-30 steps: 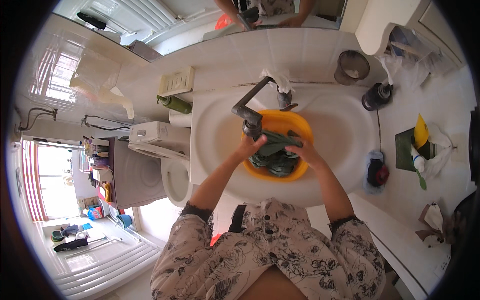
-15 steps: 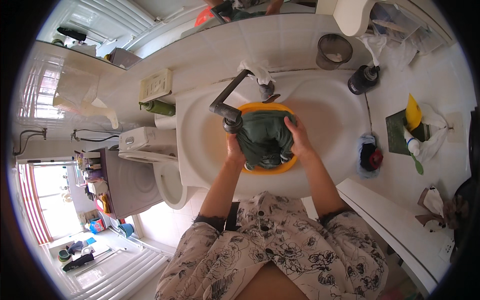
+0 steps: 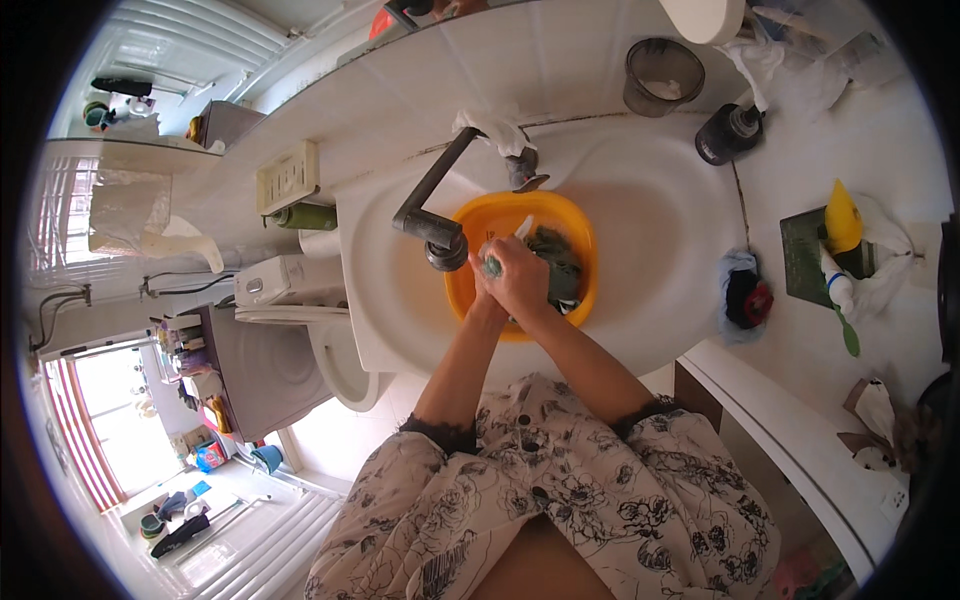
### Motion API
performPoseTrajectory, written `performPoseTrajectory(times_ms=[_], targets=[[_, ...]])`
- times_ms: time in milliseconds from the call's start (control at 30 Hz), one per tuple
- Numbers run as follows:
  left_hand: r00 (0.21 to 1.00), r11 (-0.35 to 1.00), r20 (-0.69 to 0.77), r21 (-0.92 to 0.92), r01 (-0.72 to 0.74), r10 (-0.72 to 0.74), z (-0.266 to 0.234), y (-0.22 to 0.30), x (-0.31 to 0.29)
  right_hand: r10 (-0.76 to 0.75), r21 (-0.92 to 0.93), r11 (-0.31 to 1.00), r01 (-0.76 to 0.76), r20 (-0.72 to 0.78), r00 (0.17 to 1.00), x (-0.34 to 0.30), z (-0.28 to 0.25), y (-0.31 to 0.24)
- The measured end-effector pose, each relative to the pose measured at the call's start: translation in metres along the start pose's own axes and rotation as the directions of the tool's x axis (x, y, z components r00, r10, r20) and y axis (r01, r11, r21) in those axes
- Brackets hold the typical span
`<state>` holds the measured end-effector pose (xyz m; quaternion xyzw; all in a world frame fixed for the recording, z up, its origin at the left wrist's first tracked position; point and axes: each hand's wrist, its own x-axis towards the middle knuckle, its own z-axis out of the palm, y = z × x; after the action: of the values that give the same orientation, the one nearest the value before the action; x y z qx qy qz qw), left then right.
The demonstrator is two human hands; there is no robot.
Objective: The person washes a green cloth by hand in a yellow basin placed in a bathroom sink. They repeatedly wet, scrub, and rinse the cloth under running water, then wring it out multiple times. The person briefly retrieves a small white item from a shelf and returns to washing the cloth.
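A dark green cloth garment (image 3: 558,262) lies partly bunched in a yellow plastic basin (image 3: 590,235), which stands in a white sink (image 3: 660,230). Over the basin's left half my two hands are pressed together. My right hand (image 3: 520,275) is closed round a wad of the green cloth, a bit of which pokes out by the thumb. Tucked against it, my left hand (image 3: 482,292) also grips the cloth, its fingers mostly hidden behind the right one. A pale strip shows beyond my right hand's knuckles.
A dark swivel faucet (image 3: 428,215) reaches over the basin's left rim, close to my hands. Behind the sink are a brown translucent cup (image 3: 662,85) and a black pump bottle (image 3: 728,135). A balled cloth (image 3: 745,298) sits on the right ledge; a toilet (image 3: 345,355) stands at left.
My hands have come together from either side of the garment and now squeeze a bunched part of it. The rest of the cloth has sunk to the basin's right side.
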<state>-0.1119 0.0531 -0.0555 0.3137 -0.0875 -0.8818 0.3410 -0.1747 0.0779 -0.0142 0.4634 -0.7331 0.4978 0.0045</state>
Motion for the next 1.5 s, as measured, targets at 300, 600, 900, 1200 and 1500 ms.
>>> performPoseTrajectory(times_ms=[300,600,900,1200,1500], targets=[[0.955,0.922,-0.293,0.353,0.161,-0.055,0.023,0.008,-0.008,0.477,0.146,0.859,-0.490,0.117,0.871,0.019,0.031,0.060],[0.992,0.978,-0.106,0.201,-0.049,0.072,-0.018,0.024,0.006,0.154,0.353,0.910,-0.220,0.204,0.967,-0.003,-0.034,-0.015],[0.925,0.979,-0.376,0.160,0.125,-0.056,0.029,0.016,-0.034,0.195,0.081,0.977,-0.199,0.053,0.979,-0.028,-0.013,-0.014],[0.930,0.927,-0.315,0.254,0.275,-0.189,0.065,0.031,-0.044,0.652,0.293,0.521,-0.801,0.469,0.596,0.004,-0.012,0.089],[0.894,-0.822,0.424,0.554,-0.130,0.144,-0.033,0.019,-0.018,0.346,-0.151,0.938,-0.314,0.322,0.881,-0.050,-0.019,0.093]])
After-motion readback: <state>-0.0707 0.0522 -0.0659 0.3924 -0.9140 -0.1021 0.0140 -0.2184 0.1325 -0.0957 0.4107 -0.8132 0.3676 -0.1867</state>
